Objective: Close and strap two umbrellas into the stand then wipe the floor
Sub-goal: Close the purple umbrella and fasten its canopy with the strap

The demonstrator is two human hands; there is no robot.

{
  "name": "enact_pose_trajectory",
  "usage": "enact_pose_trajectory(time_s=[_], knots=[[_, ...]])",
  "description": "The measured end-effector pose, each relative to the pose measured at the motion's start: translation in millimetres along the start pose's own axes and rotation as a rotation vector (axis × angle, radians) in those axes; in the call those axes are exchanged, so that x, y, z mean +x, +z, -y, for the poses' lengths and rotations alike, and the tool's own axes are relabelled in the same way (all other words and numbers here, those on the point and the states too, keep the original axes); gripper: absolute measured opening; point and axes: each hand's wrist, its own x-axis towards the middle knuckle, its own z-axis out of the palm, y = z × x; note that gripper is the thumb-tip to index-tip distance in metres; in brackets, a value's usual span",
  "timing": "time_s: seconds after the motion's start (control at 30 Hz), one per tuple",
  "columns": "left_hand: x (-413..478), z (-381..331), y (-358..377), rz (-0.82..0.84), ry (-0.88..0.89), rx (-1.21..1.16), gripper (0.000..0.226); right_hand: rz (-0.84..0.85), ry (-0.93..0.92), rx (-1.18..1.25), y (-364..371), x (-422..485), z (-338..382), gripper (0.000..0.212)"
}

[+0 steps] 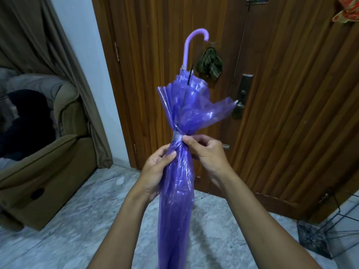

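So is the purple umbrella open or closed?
Closed. The purple umbrella hangs in folds, cinched by a strap, with both hands holding it.

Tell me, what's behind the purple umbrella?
Behind the purple umbrella is a wooden door with a dark checked cloth hanging on it. The umbrella covers a strip of the door and part of the marble floor.

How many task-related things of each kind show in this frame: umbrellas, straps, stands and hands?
Translucent purple plastic umbrella with curved handle: 1
Pale strap band around the umbrella: 1
Black wire umbrella stand by the wooden door: 1
Bare hands: 2, left hand and right hand
Total: 5
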Motion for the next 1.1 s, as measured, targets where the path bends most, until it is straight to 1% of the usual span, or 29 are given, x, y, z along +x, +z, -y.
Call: enact_pose_trajectory(time_s=[0.07,0.1,0.13,0.2,0.23,0.3,0.4,0.47,0.53,0.6,0.73,0.8,0.9,1.0,1.1], knots=[[2.0,-0.8,-6.0,0.017,-0.054,-0.009,0.029,-0.020,0.022,-0.011,1.0,0.3,0.1,0.009],[3.7,-1.2,-8.5,0.007,-0.068,0.059,0.034,-0.044,0.017,-0.034,1.1,0.9,0.1,0.010],[6.3,-2.3,-10.3,-0.026,-0.058,0.215,0.037,-0.077,0.001,-0.065,0.8,1.9,0.2,0.011],[8.6,-7.9,-11.3,-0.159,0.006,0.581,0.037,-0.142,-0.047,-0.138,1.2,3.3,-0.5,0.009],[7.8,-11.1,-9.3,-0.211,0.048,0.684,0.034,-0.167,-0.075,-0.163,1.7,3.7,-0.9,0.009],[5.7,-16.7,-1.8,-0.165,0.092,0.753,0.032,-0.196,-0.123,-0.199,4.9,1.4,0.7,0.010],[0.3,-15.7,11.1,-0.043,0.091,0.788,0.044,-0.242,-0.154,-0.268,10.3,0.2,2.3,0.016],[-0.7,-13.3,14.7,-0.041,0.150,0.841,0.051,-0.249,-0.140,-0.282,9.5,1.7,2.5,0.019],[-0.1,-16.6,12.1,-0.056,0.168,0.849,0.045,-0.189,-0.121,-0.291,6.0,1.9,3.7,0.019],[0.5,-20.2,6.6,-0.025,0.147,0.783,0.038,-0.107,-0.105,-0.292,2.5,0.7,6.6,0.016],[-1.8,-24.9,0.8,0.046,0.063,0.477,0.035,-0.007,-0.092,-0.200,-0.7,3.3,12.0,0.002],[-3.0,-24.3,-0.6,0.066,0.016,0.315,0.036,0.025,-0.067,-0.107,-1.8,5.6,13.6,0.004],[-1.5,-21.9,-3.9,0.107,-0.045,0.096,0.042,0.046,0.033,0.074,0.4,5.5,12.1,0.004],[-1.1,-20.8,-8.9,0.122,-0.080,0.012,0.046,0.062,0.091,0.180,2.9,4.2,7.4,0.006],[-3.7,-21.3,-11.2,0.152,-0.096,-0.047,0.038,0.099,0.132,0.277,3.7,3.1,6.5,0.013]])
